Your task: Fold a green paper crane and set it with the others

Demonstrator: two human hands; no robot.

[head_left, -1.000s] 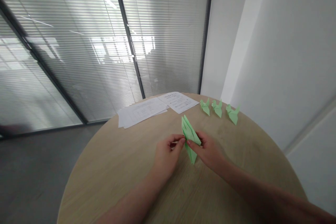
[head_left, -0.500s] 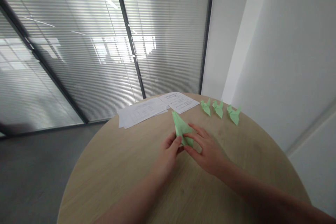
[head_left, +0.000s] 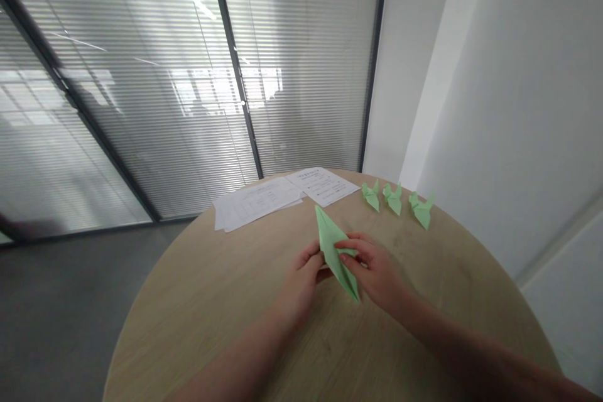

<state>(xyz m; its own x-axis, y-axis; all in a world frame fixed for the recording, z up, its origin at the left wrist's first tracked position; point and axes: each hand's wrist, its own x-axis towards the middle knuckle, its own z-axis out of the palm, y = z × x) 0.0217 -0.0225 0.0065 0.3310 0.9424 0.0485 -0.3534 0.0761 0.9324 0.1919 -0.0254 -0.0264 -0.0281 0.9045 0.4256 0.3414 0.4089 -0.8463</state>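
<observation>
A long, pointed piece of folded green paper [head_left: 333,246] is held just above the round wooden table [head_left: 211,301]. My left hand [head_left: 304,279] pinches its left edge with fingers closed. My right hand [head_left: 374,273] grips its right side, thumb on top of the paper. One tip points away from me, the other toward me. Three finished green paper cranes [head_left: 394,198] stand in a row at the table's far right.
White printed sheets [head_left: 277,196] lie at the far edge of the table. Glass walls with blinds [head_left: 164,88] stand behind it, a white wall [head_left: 518,107] to the right. Grey floor [head_left: 56,301] shows on the left.
The green paper was turned in my hands: half a second ago my right hand's fingers were spread beside it, now they are closed on it, and its lower tip shows again.
</observation>
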